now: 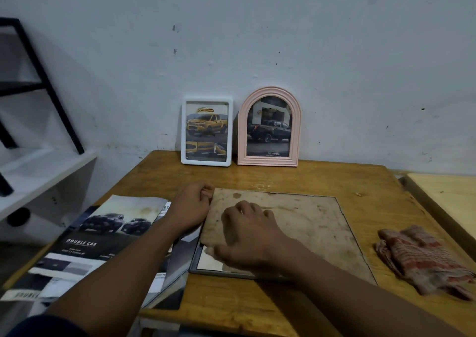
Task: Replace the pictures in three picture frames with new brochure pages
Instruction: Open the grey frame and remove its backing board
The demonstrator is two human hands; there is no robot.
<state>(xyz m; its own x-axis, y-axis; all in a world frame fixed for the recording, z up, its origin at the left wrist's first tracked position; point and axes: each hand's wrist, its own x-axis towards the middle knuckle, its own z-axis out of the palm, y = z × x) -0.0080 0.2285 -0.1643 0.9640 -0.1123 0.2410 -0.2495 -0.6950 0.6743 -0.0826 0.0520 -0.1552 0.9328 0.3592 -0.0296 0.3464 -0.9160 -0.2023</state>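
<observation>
while face down, frame backing (296, 223) in left hand (192, 205) pinch, right hand (247, 233) flat atop

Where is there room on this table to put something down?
The table is bare between the standing white frame and pink frame and the backing board, widest at the back right corner behind the cloth. Brochures crowd the left; the left hand and right hand fill the middle.
</observation>
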